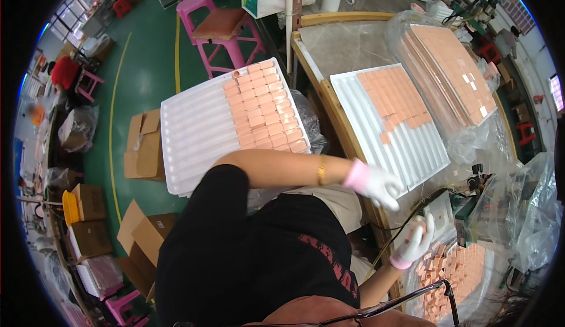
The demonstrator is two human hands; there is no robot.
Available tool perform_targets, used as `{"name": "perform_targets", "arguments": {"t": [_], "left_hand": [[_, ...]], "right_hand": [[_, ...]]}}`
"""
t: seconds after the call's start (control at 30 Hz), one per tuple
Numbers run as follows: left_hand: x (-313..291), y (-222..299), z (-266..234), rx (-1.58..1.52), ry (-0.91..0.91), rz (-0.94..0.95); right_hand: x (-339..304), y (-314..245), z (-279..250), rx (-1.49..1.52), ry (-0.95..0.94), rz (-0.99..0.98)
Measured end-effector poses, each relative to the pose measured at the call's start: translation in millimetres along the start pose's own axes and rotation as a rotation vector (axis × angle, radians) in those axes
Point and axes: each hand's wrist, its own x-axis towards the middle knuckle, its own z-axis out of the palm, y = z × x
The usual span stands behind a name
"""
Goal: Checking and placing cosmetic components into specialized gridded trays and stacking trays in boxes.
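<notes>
My left hand (376, 184), in a white glove with a pink cuff, is over the near edge of a white ridged tray (412, 162). Its fingers are stretched out and nothing shows in them. My right hand (415, 240), gloved the same way, is lower right with fingers curled together. A small pinkish patch shows at its fingertips, too small to make out. Copper-coloured rectangular pieces (391, 97) lie in rows across the tray's far part. Beside my right hand is a heap of loose copper-coloured pieces (453, 274). A small device with a pale plate (440, 210) stands close by.
Left of me, another white ridged tray (194, 130) is partly filled with copper-coloured pieces. A stack of filled trays (450, 71) stands at the back right. Clear plastic (518, 209) bulges at the right. Pink stools (220, 30) and cardboard boxes (144, 144) stand on the green floor.
</notes>
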Motion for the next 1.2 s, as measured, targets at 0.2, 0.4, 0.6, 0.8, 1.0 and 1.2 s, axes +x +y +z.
{"name": "perform_targets", "arguments": {"t": [0.2,0.4,0.6,0.8,1.0,1.2], "left_hand": [[63,9,48,-0.529,-0.418,0.037],[61,8,58,-0.441,-0.339,-0.108],[25,-15,42,-0.41,-0.303,0.058],[-72,-1,-3,-0.387,0.083,-0.068],[-271,5,-162,0.655,1.136,-0.159],[-375,-22,-224,0.979,1.243,-0.596]], "right_hand": [[13,-40,27,-0.213,-0.076,-0.313],[3,-24,21,-0.363,0.023,-0.385],[11,-36,47,-0.491,-0.128,-0.501],[9,-53,95,-0.413,-0.32,-0.53],[9,-35,80,-0.253,-0.252,-0.38],[1,-4,67,-0.181,-0.217,-0.225]]}}
